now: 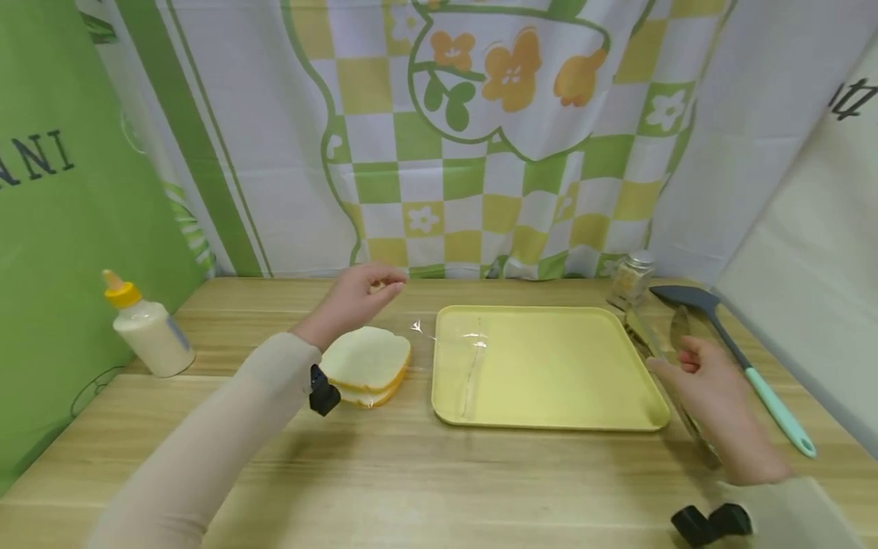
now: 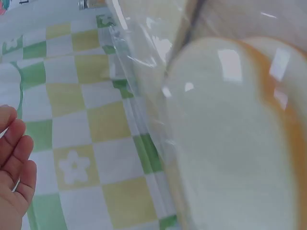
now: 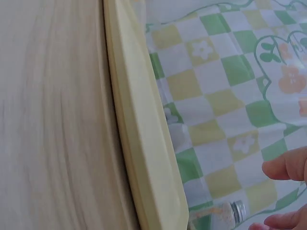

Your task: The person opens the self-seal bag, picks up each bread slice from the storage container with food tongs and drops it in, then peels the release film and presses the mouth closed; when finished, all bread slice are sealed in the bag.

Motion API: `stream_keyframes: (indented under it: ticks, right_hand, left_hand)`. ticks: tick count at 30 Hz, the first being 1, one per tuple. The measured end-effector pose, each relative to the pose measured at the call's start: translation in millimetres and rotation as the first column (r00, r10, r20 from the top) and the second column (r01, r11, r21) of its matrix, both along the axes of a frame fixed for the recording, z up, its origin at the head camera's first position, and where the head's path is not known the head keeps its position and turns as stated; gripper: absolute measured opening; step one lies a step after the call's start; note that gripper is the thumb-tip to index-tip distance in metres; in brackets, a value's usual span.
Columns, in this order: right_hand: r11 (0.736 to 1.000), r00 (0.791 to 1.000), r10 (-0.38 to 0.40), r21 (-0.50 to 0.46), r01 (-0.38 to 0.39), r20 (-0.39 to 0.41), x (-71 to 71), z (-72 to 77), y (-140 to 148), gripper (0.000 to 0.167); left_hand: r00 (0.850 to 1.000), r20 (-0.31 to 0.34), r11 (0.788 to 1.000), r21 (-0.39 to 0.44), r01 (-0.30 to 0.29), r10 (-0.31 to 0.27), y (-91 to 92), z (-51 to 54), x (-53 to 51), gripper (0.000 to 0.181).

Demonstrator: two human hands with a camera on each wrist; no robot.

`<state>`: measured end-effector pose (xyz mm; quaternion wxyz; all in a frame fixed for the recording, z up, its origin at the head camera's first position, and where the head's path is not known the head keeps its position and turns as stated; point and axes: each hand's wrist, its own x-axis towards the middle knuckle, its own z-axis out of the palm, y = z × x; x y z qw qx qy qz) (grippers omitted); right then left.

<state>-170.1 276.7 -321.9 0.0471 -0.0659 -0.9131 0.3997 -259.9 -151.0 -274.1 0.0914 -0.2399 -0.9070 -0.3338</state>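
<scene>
My left hand (image 1: 365, 293) hovers just beyond a stack of sliced bread (image 1: 370, 358), its fingers loosely bent and holding nothing. Up close in the left wrist view, clear plastic wrap (image 2: 144, 52) surrounds the bread slices (image 2: 230, 134). The wrap reaches over the left part of a yellow tray (image 1: 562, 374). At the tray's right side, my right hand (image 1: 709, 389) is above a long metal utensil (image 1: 680, 324), which it partly hides. Thumb and fingers (image 3: 285, 165) stand apart in the right wrist view, with nothing seen between them.
A spatula (image 1: 730, 335) with a dark head and mint handle lies at the far right. Behind the tray's right corner stands a glass shaker jar (image 1: 631, 280). A squeeze bottle (image 1: 154, 335) with a yellow cap stands at the left. Patterned cloth (image 1: 480, 183) hangs along the back.
</scene>
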Motion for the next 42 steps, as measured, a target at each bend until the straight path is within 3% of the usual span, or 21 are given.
stream_keyframes:
  ticks: [4,7,12,18,21,24,29,37,42]
  right_hand:
    - [0.999,1.000,0.029,-0.044,-0.030,-0.011,2.1,1.8,-9.6,0.076]
    - [0.997,0.999,0.042,-0.057,-0.043,-0.006,4.4,3.4,-17.4,0.074]
    - [0.992,0.995,0.103,-0.067,-0.103,-0.008,6.7,5.8,-35.2,0.067]
    - [0.983,0.984,0.174,-0.062,-0.175,-0.024,6.6,7.5,-53.3,0.059]
    - [0.978,0.982,0.187,-0.086,-0.189,-0.028,6.7,9.0,-60.5,0.057]
    - [0.969,0.979,0.198,-0.139,-0.202,-0.038,4.9,9.8,-67.1,0.054]
    - [0.956,0.975,0.216,-0.194,-0.222,-0.052,0.0,10.7,-78.8,0.049]
    - [0.944,0.967,0.240,-0.210,-0.254,-0.089,-17.4,23.9,-100.0,0.038]
    - [0.934,0.952,0.293,-0.188,-0.305,-0.093,-41.8,31.6,-122.3,0.035]
  left_hand:
    - [0.998,0.054,0.996,-0.079,0.049,-0.045,32.0,7.3,-16.3,0.027]
    - [0.991,0.106,0.991,-0.105,0.086,-0.075,53.0,4.5,-28.8,0.030]
    - [0.979,0.172,0.987,-0.096,0.128,-0.111,75.9,-16.1,-43.5,0.031]
    - [0.946,0.306,0.983,-0.113,0.144,-0.104,82.0,-42.3,-46.0,0.033]
    - [0.948,0.300,0.978,-0.137,0.155,-0.108,82.8,-50.6,-47.9,0.032]
    - [0.959,0.264,0.967,-0.199,0.159,-0.103,82.9,-57.1,-50.5,0.029]
    - [0.972,0.226,0.957,-0.264,0.119,-0.058,82.3,-61.9,-50.4,0.019]
    - [0.972,0.232,0.989,-0.132,0.068,-0.035,75.8,-62.0,-44.9,0.018]
    - [0.980,0.196,0.998,-0.044,0.055,-0.045,69.7,-60.8,-37.3,0.022]
